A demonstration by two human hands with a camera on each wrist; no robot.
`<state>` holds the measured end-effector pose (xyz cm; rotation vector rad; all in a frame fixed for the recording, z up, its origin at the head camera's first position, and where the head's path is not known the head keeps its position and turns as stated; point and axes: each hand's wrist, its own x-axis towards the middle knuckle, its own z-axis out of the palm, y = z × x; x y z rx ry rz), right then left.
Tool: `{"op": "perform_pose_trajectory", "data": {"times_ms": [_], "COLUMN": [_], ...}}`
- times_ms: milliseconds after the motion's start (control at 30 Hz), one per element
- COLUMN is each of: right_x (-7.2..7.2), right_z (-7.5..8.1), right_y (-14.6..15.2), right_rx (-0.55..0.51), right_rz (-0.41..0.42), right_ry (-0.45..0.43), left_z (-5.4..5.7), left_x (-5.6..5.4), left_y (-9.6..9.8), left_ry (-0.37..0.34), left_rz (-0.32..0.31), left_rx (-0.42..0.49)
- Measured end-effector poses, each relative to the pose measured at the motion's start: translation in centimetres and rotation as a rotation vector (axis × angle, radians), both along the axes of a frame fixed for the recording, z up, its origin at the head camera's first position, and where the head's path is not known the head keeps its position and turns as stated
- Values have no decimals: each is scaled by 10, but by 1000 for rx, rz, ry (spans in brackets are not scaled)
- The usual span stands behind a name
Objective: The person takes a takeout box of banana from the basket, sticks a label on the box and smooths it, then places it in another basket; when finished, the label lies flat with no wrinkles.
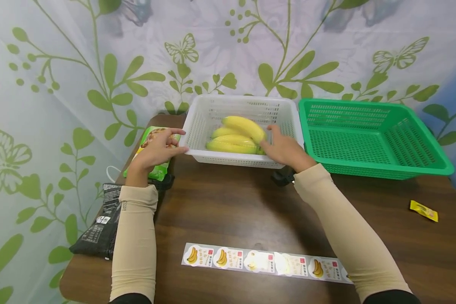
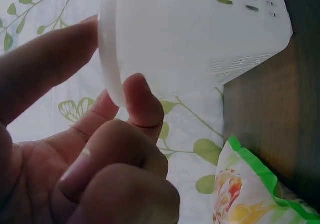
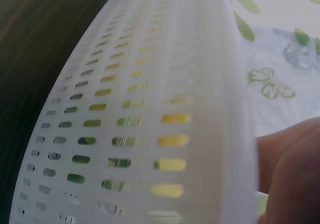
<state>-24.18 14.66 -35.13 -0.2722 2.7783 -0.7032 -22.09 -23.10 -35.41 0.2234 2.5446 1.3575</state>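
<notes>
A white plastic basket [image 1: 232,158] stands at the back of the table with a few yellow bananas [image 1: 233,141] inside. My left hand [image 1: 157,147] pinches the basket's left rim, thumb in front and index finger farther back. The left wrist view shows fingers on both sides of the white rim [image 2: 111,49]. Over the basket's front right corner, my right hand [image 1: 285,147] reaches in, thumb and index finger spread apart at the right end of the uppermost banana [image 1: 243,124]. In the right wrist view the perforated wall [image 3: 210,134] hides most of the right hand's fingers.
A green basket [image 1: 365,169] stands right beside the white one. Left lie a green snack packet [image 1: 159,171] and a black packet [image 1: 99,236]. A strip of banana stickers [image 1: 228,257] lies near the front, a small yellow sachet [image 1: 423,210] at right. A patterned curtain [image 1: 220,55] hangs behind.
</notes>
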Motion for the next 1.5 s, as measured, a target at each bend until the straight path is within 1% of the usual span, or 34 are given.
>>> {"op": "perform_pose_trajectory", "data": {"times_ms": [133,333,400,567,667,833,1033,1167,1500], "right_x": [-8,-17,-19,-23,-25,-25,-25,-25,-26], "right_z": [-1,-4,-5,-8,-8,-9,-10,-9,-12], "right_y": [4,5,5,6,7,7,4,3,3], "right_rx": [-55,-164,-216,-412,-486,-493,-460,-441,-457], "right_rz": [-8,-30,-46,-115,-133,-126,-123,-125,-127], "right_ry": [-14,-63,-82,-179,-219,-208,-178,-176,-168], "left_z": [2,-3,-4,-5,-5,-5,-4,-5,-3], "left_x": [0,-3,-3,-3,-4,-5,-4,-4,-2], "left_y": [3,1,0,1,1,2,2,2,2], "left_ry": [2,-12,-21,-19,-16,-22,-24,-26,-36], "left_rz": [1,23,30,33,33,35,49,50,54], "left_rx": [-11,-31,-33,-22,-12,-9,-36,-34,-33]}}
